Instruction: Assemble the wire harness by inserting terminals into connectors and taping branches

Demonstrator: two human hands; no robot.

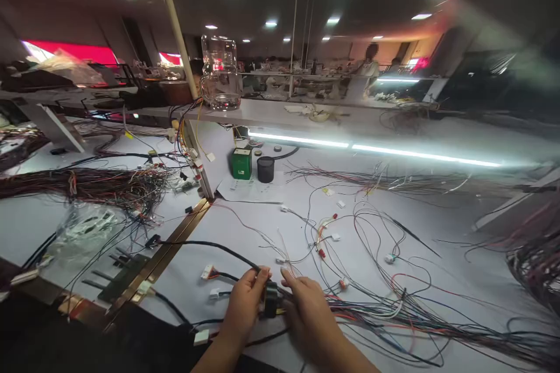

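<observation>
At the near edge of the white tabletop, a small black connector block is gripped between both hands: the left hand is closed on its left side with the fingers curled over the top, and the right hand is closed on its right side, where thin wires are pinched by the fingertips. A black cable is seen running from the block up and to the left across the tabletop. To the right of the hands, a bundle of coloured wires is spread low across the surface, and loose loops of thin wire with small white plugs are scattered beyond it. Two white plugs lie just left of the left hand. Farther back, a green box and a black cylindrical cup are stood side by side beneath a lit shelf, on which a clear glass jug is placed. On the left, across a brass-coloured rail, a thick dark wire harness is laid out.
</observation>
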